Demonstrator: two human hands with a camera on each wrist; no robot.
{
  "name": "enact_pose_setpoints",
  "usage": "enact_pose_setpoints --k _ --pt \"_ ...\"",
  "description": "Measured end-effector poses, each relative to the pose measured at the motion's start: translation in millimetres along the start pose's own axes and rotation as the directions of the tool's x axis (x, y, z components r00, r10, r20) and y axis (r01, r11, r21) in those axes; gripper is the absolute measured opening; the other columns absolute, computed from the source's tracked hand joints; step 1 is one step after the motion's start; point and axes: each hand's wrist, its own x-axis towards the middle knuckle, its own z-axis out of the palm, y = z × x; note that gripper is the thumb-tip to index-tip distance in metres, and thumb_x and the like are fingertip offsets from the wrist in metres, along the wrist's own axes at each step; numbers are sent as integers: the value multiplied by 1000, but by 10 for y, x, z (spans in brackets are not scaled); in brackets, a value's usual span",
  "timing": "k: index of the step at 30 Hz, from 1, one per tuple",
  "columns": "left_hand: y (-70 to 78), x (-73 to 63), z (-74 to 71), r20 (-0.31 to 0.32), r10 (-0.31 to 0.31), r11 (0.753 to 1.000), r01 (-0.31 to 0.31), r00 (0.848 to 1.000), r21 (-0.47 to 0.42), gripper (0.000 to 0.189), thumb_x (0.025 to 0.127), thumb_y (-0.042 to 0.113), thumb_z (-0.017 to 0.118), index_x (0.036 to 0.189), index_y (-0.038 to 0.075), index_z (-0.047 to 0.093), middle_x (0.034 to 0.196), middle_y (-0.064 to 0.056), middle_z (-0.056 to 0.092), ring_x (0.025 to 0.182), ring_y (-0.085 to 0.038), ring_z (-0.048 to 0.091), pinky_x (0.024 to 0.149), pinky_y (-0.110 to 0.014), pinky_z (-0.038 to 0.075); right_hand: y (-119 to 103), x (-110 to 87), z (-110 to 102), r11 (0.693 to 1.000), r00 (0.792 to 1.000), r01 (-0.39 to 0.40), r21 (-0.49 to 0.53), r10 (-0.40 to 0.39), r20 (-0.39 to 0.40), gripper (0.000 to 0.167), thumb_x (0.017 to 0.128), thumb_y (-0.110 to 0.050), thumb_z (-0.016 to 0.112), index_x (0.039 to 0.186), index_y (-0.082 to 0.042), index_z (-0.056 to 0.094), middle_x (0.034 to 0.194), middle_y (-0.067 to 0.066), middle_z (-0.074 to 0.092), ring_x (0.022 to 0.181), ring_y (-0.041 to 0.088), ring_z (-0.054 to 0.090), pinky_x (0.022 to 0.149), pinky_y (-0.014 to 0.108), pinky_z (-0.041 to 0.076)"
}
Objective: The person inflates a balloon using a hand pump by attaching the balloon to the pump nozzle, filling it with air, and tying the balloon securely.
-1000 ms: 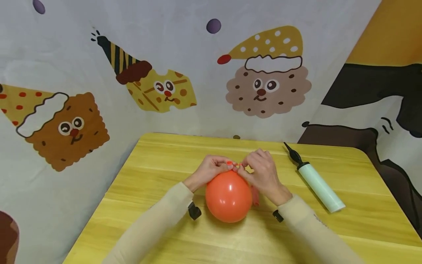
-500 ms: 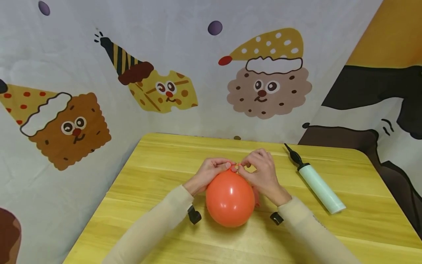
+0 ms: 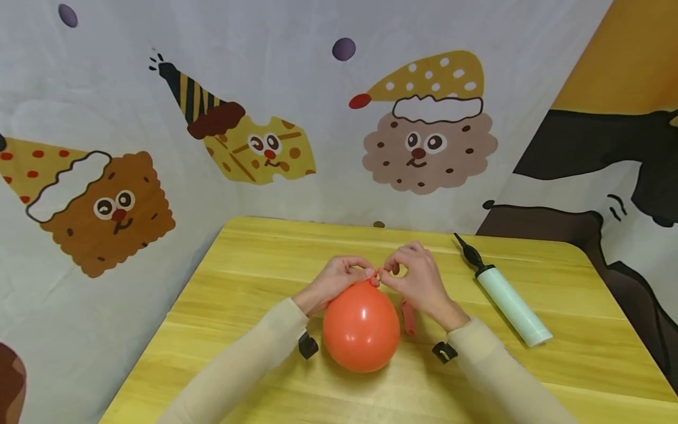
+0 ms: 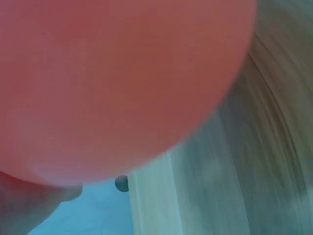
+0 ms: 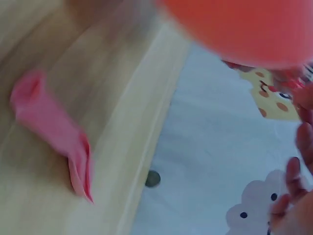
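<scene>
An inflated orange-red balloon (image 3: 362,330) hangs under both hands in the head view, its neck upward. My left hand (image 3: 335,281) pinches the neck between thumb and fingers. With thumb and index finger, my right hand (image 3: 418,280) pinches the thin end of the neck just to the right. How the neck is looped among the fingertips is too small to tell. In the left wrist view the balloon (image 4: 112,88) hides most of the hand. Several right-hand fingers (image 5: 304,147) show at the right edge of the right wrist view.
A flat, uninflated reddish balloon (image 3: 408,318) lies on the wooden table (image 3: 238,365) under the right hand. To the right lies a pale green hand pump (image 3: 514,305) with a black nozzle. A cartoon-printed cloth (image 3: 318,200) hangs behind the table.
The balloon has shifted slightly down and left. My right fingertips have come closer to the left ones. The balloon's mouth ring, seen earlier by the left thumb, is out of sight.
</scene>
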Motion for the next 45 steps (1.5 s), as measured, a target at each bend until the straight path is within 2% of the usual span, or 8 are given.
enact_pose_setpoints --k 5,8,13,16,25,33,40,45 --pt "13 -59 -6 121 27 995 -38 992 93 22 105 13 61 123 5 51 96 -9 77 90 -21 74 83 -37 60 -9 -33 -29 972 961 -227 53 215 174 18 82 -14 81 73 -23 68 72 -11 58 88 17 51 75 39 41" --pt "33 -75 -10 213 78 986 -107 974 128 22 108 15 56 125 4 47 93 -7 75 90 -19 72 86 -36 58 12 -45 -24 962 948 -262 76 242 207 17 83 -16 81 74 -24 70 72 -10 59 89 18 52 77 40 41" --pt "47 -114 -6 363 127 971 -190 923 143 22 110 18 52 128 8 45 90 -6 71 92 -19 68 92 -37 56 28 -72 -20 950 934 -291 112 258 246 19 85 -18 82 73 -25 69 77 -9 61 93 18 54 79 42 43" --pt "27 -160 1 377 128 963 -206 917 173 30 106 19 60 133 15 47 97 -4 71 99 -18 66 90 -39 57 16 -99 -20 945 926 -304 117 264 269 20 86 -19 81 73 -23 67 81 -7 62 93 19 55 78 41 44" --pt "-7 -142 65 138 275 937 -297 952 184 24 107 12 58 127 5 68 92 -12 73 90 -17 69 89 -37 58 -138 -124 -71 931 928 -345 121 320 189 15 84 -15 77 77 -18 64 85 2 59 88 24 54 68 36 45" --pt "-10 -96 32 -67 205 968 -192 977 161 22 105 15 61 120 7 75 103 -12 77 94 -16 71 86 -36 59 -223 -111 -40 949 946 -308 66 298 129 17 81 -10 77 75 -17 63 76 0 54 83 27 54 66 36 43" --pt "-41 -160 28 -144 249 943 -206 958 262 19 103 7 63 115 9 78 100 -6 78 90 -17 74 77 -35 62 -277 -144 44 946 941 -314 77 299 155 18 83 -10 78 76 -17 63 75 -2 55 82 25 53 69 37 46" --pt "-49 -224 94 -131 382 845 -287 915 452 25 102 8 64 124 12 76 112 -4 77 97 -15 74 77 -30 62 -248 -157 126 915 908 -381 135 343 240 6 94 -22 76 94 -17 74 90 -1 65 88 25 57 70 36 49"
